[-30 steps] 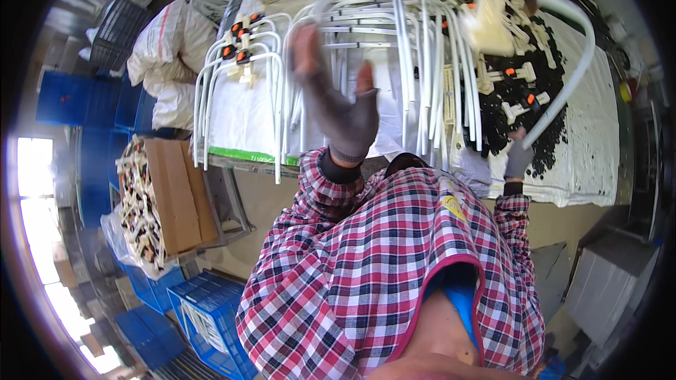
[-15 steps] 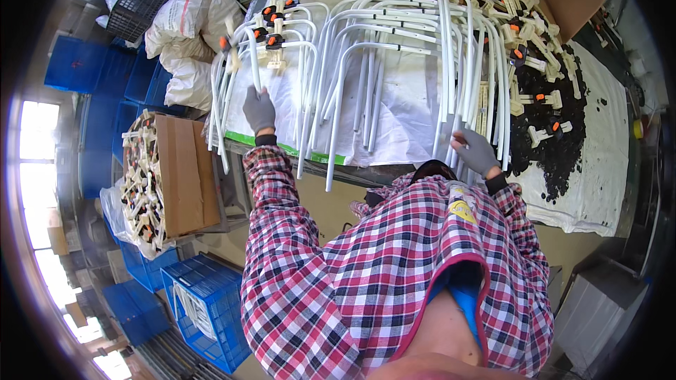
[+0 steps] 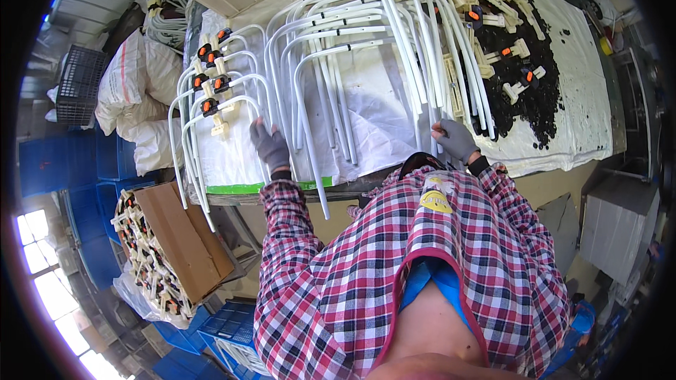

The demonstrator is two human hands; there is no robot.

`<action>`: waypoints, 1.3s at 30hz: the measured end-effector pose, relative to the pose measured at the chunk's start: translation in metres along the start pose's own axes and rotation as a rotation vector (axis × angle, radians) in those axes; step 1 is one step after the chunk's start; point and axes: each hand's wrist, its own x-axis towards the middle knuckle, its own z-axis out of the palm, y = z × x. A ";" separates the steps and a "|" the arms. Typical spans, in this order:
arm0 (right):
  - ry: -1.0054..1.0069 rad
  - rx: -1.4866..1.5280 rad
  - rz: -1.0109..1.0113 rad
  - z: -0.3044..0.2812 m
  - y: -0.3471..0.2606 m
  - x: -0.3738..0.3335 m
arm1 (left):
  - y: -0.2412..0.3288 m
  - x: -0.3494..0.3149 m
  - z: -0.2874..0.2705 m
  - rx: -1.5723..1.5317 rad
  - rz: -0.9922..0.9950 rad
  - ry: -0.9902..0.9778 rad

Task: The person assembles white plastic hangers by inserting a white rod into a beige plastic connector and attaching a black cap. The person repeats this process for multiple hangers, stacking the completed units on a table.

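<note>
Tube handling appears in hand: bent white tubes (image 3: 394, 21) lie on the surface (image 3: 584, 119). I see the right hand (image 3: 458, 142) apparently curled around one leg; the left hand's (image 3: 271, 148) grip I cannot tell. The next move probably calls for steady fingers.

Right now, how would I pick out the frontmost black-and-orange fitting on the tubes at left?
Start at the white-sheeted table and go to its left end, where bent white tubes lie. Up and left of the gloved left hand is the black-and-orange fitting. Of its cluster, it sits closest to the green strip along the front.
</note>
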 end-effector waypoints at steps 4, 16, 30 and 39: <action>-0.023 -0.059 -0.155 0.008 -0.010 -0.008 | 0.078 0.026 0.026 0.186 0.202 -0.325; -0.043 -0.602 -0.729 -0.004 -0.114 0.019 | 0.101 0.048 0.014 0.223 0.012 -0.376; -0.029 -0.923 -0.336 -0.008 -0.096 0.069 | 0.146 0.007 -0.132 -0.211 -0.153 -0.165; 0.081 -0.908 -0.277 -0.005 -0.100 0.083 | 0.200 0.060 -0.226 -0.489 -0.272 -0.011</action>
